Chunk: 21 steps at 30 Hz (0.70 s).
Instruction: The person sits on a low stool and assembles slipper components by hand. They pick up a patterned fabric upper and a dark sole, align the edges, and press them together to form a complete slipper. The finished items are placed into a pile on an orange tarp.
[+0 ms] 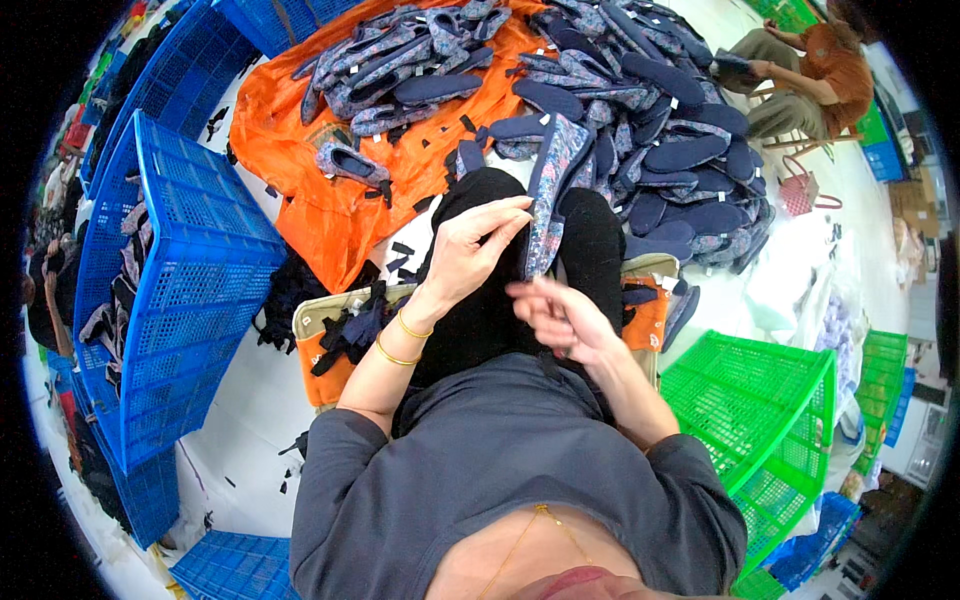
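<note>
A floral blue fabric slipper (557, 170) with dark trim stands on edge over my lap, between my knees. My left hand (472, 252) is closed in a pinch, its thumb and fingertips at the slipper's left edge. Just below the slipper's near end is my right hand (568, 318), fingers curled together and somewhat blurred. What its fingertips hold, if anything, is too small to make out. Two gold bangles circle my left wrist.
A large heap of similar slippers (690, 150) lies ahead right. More slippers rest on an orange sheet (290, 130) with black scraps. Blue crates (200, 290) stand left, green crates (745, 400) right. Another person (825, 85) sits at far right.
</note>
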### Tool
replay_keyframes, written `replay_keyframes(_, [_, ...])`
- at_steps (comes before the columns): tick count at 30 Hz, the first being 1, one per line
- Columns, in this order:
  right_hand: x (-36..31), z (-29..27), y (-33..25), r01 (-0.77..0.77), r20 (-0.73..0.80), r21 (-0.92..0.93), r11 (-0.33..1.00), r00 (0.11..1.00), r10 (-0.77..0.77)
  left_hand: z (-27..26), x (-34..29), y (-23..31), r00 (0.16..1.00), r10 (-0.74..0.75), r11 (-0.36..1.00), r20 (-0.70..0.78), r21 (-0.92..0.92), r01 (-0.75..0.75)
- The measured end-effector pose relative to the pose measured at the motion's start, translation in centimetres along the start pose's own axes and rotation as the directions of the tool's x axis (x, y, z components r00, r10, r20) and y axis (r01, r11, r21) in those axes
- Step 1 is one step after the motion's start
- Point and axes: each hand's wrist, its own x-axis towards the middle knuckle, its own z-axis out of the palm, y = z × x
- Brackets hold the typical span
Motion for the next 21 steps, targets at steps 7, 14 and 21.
replay_keyframes(7, [-3.5,-0.6,-5.5,0.175,0.326,-0.944,-0.279,0.621,-0.713,1.3,0.6,-0.8,0.988,-0.151,0.970,-0.010,-0.195,0.146])
replay_keyframes(14, [-1.2,2.2,-8.5,0.131,0.474,-0.844,-0.520,0.637,-0.609,0.7,1.4,-0.7,0.999,-0.031,0.996,0.036,-0.080,0.034])
replay_keyframes(21, [-0.7,2.8,-10.0,0.080,0.337,-0.933,-0.350,0.534,-0.776,-1.0,1.6,-1.4,0.994,-0.082,0.986,-0.077,-0.153,0.069])
